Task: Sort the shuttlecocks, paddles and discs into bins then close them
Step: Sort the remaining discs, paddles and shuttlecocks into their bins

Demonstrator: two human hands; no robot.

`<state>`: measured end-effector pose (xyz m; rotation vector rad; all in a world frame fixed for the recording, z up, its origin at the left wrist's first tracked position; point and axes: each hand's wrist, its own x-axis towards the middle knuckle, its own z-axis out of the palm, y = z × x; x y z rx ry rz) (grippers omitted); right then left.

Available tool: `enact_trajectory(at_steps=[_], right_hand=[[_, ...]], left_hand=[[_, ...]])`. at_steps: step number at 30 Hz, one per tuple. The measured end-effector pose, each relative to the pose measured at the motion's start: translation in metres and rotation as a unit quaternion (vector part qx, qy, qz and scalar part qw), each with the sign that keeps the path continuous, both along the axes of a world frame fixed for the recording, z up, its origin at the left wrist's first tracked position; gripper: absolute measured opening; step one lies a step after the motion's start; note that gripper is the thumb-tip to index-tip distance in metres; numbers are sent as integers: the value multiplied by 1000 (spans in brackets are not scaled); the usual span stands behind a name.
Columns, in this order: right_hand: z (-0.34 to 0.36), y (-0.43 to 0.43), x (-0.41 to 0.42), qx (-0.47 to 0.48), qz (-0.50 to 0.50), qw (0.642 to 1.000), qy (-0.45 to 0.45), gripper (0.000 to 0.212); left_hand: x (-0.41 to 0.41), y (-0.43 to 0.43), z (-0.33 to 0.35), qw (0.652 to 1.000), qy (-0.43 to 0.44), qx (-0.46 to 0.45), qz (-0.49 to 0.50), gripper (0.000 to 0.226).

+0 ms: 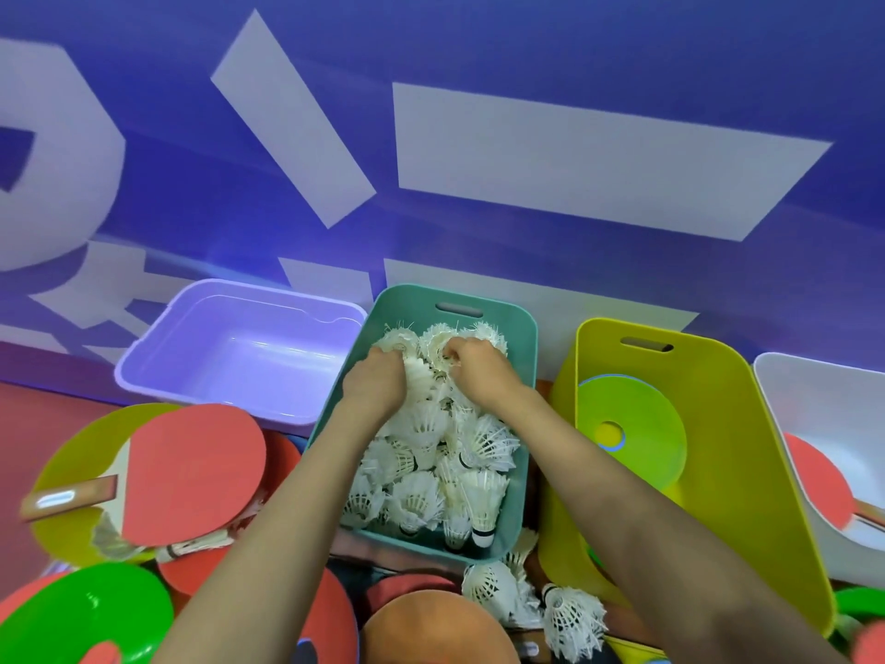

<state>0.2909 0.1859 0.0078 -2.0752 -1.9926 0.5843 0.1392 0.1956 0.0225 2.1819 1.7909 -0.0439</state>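
A teal bin (522, 424) in the middle holds several white shuttlecocks (431, 476). Both my hands are inside it at its far end. My left hand (376, 378) grips shuttlecocks with curled fingers, and my right hand (474, 369) grips others beside it. To the right a yellow-green bin (732, 472) holds a green disc (632, 433). A white bin (843, 424) at the far right holds a red paddle (821, 491). At the left a red paddle (191, 472) lies on a yellow disc (62, 472).
An empty purple bin (239, 357) stands left of the teal one. Loose shuttlecocks (527, 601) lie on the floor in front of the teal bin. A green disc (96, 611) and more red paddles lie at the lower left. A blue banner wall (527, 136) rises behind the bins.
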Motion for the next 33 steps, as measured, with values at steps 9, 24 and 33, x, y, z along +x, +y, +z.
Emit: enact_trajectory(at_steps=[9, 24, 33], right_hand=[[18, -24, 8, 56, 21, 998, 29, 31], [21, -49, -10, -72, 114, 991, -17, 46], [13, -45, -50, -12, 63, 995, -70, 47]], left_hand=[[-14, 2, -5, 993, -104, -59, 23, 37], [-27, -31, 8, 965, -232, -35, 121, 29], [-23, -47, 13, 859, -453, -101, 217, 12]])
